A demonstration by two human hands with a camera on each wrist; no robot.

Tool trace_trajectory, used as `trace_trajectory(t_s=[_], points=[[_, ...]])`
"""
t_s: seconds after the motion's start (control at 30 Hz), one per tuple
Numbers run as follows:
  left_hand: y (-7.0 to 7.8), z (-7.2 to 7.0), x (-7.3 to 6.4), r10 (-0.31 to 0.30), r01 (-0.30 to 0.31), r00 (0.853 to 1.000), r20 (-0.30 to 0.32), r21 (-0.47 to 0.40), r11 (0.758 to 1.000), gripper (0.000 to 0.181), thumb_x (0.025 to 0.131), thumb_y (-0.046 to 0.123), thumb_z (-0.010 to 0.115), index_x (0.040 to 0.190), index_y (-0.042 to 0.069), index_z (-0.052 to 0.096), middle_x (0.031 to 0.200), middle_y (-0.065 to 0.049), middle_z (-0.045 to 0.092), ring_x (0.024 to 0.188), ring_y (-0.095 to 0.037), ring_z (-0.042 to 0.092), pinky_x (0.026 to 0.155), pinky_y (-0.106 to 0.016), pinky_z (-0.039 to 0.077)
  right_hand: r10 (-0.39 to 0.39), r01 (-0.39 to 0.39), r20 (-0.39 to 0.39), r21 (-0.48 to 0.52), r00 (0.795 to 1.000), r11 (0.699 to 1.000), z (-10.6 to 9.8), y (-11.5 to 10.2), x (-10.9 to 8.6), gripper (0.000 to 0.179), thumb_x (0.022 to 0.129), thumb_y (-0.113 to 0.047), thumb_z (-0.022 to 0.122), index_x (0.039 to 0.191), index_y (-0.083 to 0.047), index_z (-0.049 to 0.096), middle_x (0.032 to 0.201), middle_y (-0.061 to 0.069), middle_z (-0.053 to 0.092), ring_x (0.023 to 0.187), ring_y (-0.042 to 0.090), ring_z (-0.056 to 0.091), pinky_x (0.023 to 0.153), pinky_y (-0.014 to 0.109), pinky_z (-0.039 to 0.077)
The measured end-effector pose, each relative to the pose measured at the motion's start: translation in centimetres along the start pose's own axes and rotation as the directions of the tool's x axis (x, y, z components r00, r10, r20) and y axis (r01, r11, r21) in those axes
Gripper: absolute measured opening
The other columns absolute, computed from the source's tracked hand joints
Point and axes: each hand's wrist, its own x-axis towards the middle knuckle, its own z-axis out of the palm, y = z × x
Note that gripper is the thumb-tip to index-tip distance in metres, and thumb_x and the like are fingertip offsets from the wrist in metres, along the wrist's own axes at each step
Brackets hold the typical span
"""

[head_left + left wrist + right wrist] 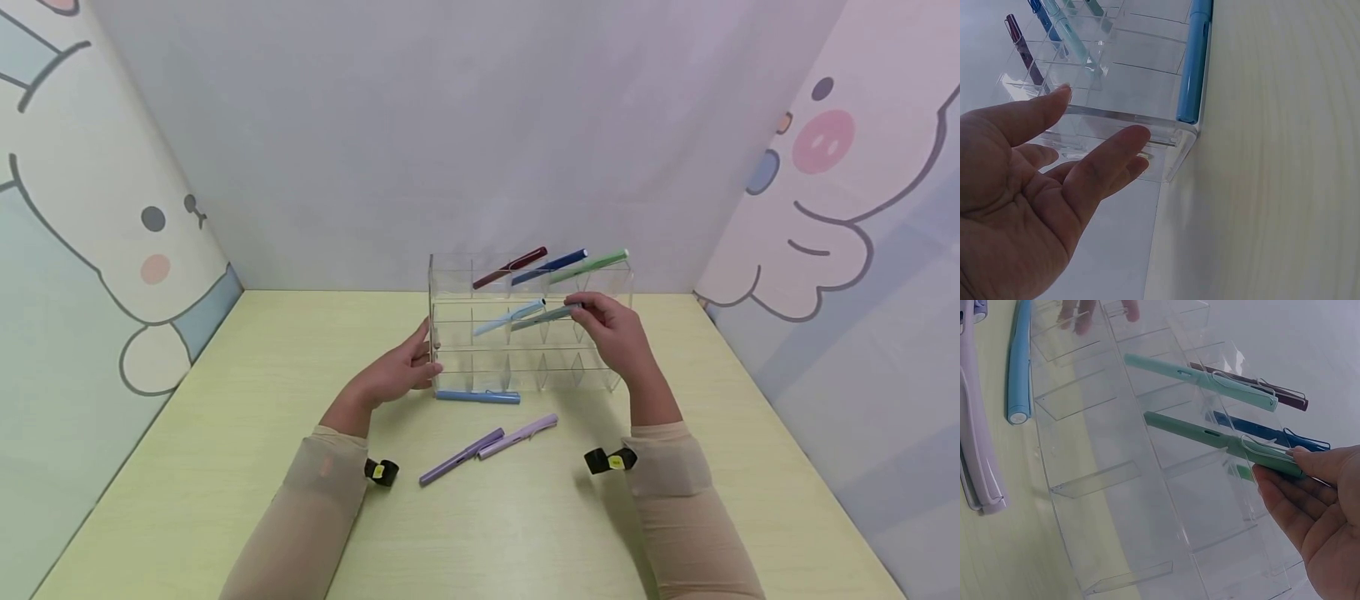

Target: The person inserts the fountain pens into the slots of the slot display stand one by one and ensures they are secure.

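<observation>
A clear acrylic pen rack (487,358) with tiers of compartments stands on the table. My right hand (611,329) pinches the capped end of a muted green pen (1191,431), which slants in a middle-tier compartment. Beside it, a pale aqua pen (510,317) leans in the same tier. In the top tier rest a dark red pen (510,268), a dark blue pen (549,267) and a light green pen (590,267). At the rack's left side, my left hand (397,371) touches the side panel with fairly straight fingers (1110,162).
A blue pen (478,397) lies along the rack's front base. Nearer on the table (480,542), a purple pen (461,457) and a lilac pen (518,437) lie end to end at a slant. A pale curtain (465,133) hangs behind the rack.
</observation>
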Motion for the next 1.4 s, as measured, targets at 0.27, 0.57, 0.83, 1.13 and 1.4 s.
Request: trace_trajectory(t_s=[0.27, 0.57, 0.83, 1.13, 1.4], points=[[0.1, 0.0, -0.1, -0.008, 0.008, 1.000, -0.004, 0.014, 1.000, 0.088, 0.099, 0.036, 0.058, 0.154, 0.043, -0.011, 0.163, -0.013, 0.020, 0.127, -0.036, 0.056, 0.113, -0.059, 0.030, -0.003, 0.003, 0.002, -0.005, 1.000, 1.000, 0.0, 0.1, 0.0, 0.032, 0.100, -0.033, 0.057, 0.125, -0.014, 0.064, 0.116, 0.009, 0.067, 0.100, 0.021, 0.060, 0.089, 0.044, 0.049], [0.1, -0.1, 0.0, -0.005, 0.005, 1.000, 0.006, 0.006, 1.000, 0.087, 0.100, 0.035, 0.057, 0.154, 0.043, -0.011, 0.163, -0.013, 0.019, 0.128, -0.036, 0.055, 0.113, -0.060, 0.028, -0.017, 0.017, 0.010, -0.002, 1.000, 1.000, -0.2, 0.1, 0.0, 0.037, 0.100, -0.034, 0.056, 0.133, -0.017, 0.059, 0.122, 0.005, 0.066, 0.107, 0.019, 0.062, 0.093, 0.038, 0.052], [0.1, 0.0, -0.2, -0.005, 0.005, 1.000, 0.010, -0.006, 1.000, 0.085, 0.102, 0.029, 0.054, 0.154, 0.043, -0.011, 0.163, -0.013, 0.019, 0.131, -0.038, 0.051, 0.113, -0.059, 0.028, -0.040, 0.039, 0.018, 0.036, 0.999, 0.999, -1.2, 0.0, -0.1, 0.049, 0.100, -0.038, 0.056, 0.144, -0.020, 0.048, 0.137, 0.007, 0.059, 0.123, 0.027, 0.060, 0.101, 0.049, 0.048], [-0.2, -0.2, -0.3, 0.025, -0.025, 1.000, 0.013, 0.013, 1.000, 0.085, 0.102, 0.032, 0.055, 0.155, 0.040, -0.011, 0.163, -0.015, 0.017, 0.128, -0.038, 0.054, 0.112, -0.061, 0.028, -0.100, 0.107, -0.159, 0.039, 0.982, 0.993, -3.9, -1.8, -1.1, 0.041, 0.100, -0.030, 0.058, 0.139, -0.017, 0.054, 0.133, 0.005, 0.062, 0.116, 0.003, 0.061, 0.093, 0.012, 0.047], [-0.3, 0.0, -0.2, 0.016, -0.016, 1.000, 0.017, 0.006, 1.000, 0.084, 0.102, 0.031, 0.054, 0.154, 0.042, -0.011, 0.163, -0.015, 0.017, 0.129, -0.037, 0.054, 0.113, -0.060, 0.028, -0.167, 0.187, -0.198, 0.084, 0.966, 0.979, -5.4, -4.3, -2.7, 0.043, 0.097, -0.018, 0.064, 0.138, -0.019, 0.055, 0.130, 0.009, 0.064, 0.115, 0.005, 0.062, 0.090, 0.011, 0.048]])
